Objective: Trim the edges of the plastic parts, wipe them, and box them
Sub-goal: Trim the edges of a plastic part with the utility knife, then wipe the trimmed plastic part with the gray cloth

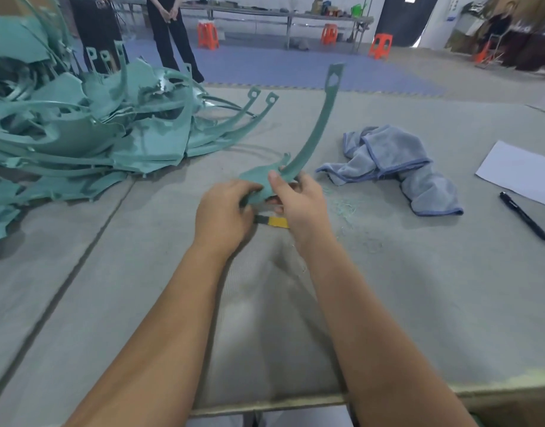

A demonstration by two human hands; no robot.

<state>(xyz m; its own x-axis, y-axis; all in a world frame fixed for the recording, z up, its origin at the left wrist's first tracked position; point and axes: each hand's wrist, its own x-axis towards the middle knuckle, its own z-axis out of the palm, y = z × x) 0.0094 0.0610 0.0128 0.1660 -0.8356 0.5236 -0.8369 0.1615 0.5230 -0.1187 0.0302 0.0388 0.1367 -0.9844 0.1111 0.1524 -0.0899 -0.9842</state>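
Both hands hold one teal plastic part over the grey counter.

The left hand (225, 211) curls its fingers round the part's flat lower end, and the right hand (299, 201) pinches the plastic part (317, 124) with the thumb on top; its long curved arm rises up and away from the right hand. Just beneath the hands a yellow knife (276, 222) lies on the counter (142, 272), half hidden by them. Thin teal shavings (345, 208) lie just right of the right hand; farther right rest a blue cloth (391, 161), a black pen (525, 217) and white paper (524, 171). Beyond the left hand a pile of untrimmed parts (80, 124) spreads out. Both forearms reach forward, bare.
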